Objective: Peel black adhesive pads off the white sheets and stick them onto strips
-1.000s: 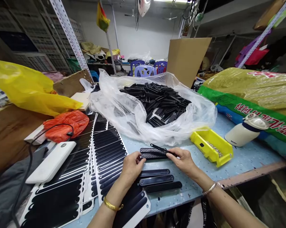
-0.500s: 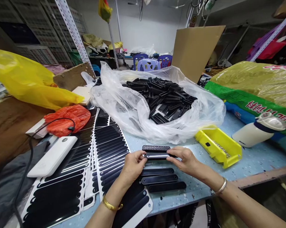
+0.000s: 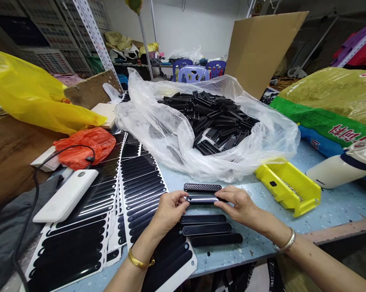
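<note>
My left hand (image 3: 172, 207) pinches the left end of a narrow, shiny black strip (image 3: 202, 200) with a small hole near its end. At its other end, my right hand (image 3: 238, 202) pinches it between thumb and fingers. Just behind it on the table lies a black piece with a lattice pattern (image 3: 202, 187). Closer to me are several smooth black strips (image 3: 206, 230) with rounded ends, side by side. Under and beside my left forearm spread white sheets bearing rows of black strip-shaped stickers (image 3: 142, 178).
A clear plastic bag (image 3: 170, 140) holds a heap of black pieces (image 3: 216, 117). To the right are a yellow bin (image 3: 287, 188) with small metal parts and a white bottle (image 3: 337, 171). A white power bank (image 3: 67, 194) and a red plastic bag (image 3: 85, 148) lie left.
The view has tilted down and shifted slightly, so the surroundings sit higher in the picture. Both hands keep their pinch on the black strip, with little visible movement.
</note>
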`<state>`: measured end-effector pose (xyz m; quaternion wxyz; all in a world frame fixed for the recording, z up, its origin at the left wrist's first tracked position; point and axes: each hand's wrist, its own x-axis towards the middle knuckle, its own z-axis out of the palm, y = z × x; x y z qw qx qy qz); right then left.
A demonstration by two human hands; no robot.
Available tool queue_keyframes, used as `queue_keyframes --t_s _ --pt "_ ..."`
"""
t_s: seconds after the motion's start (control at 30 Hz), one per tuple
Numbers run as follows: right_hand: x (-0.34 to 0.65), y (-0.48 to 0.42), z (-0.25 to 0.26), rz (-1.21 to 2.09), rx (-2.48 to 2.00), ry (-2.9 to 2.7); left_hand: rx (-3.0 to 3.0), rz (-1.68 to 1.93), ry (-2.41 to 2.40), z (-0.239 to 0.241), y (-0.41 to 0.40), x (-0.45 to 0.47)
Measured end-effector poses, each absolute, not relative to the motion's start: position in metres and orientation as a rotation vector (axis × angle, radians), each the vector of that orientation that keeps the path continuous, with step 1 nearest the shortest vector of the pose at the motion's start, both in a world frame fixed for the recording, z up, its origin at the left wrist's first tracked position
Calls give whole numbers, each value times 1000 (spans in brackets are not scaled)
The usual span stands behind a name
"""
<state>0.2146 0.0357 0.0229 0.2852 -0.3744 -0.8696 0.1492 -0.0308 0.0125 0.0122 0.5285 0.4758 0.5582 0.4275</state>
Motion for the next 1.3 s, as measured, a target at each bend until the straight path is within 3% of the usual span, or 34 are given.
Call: queue_keyframes --t_s 1.3 --pt "209 39 13 322 -1002 -2382 1046 987 1366 11 17 -33"
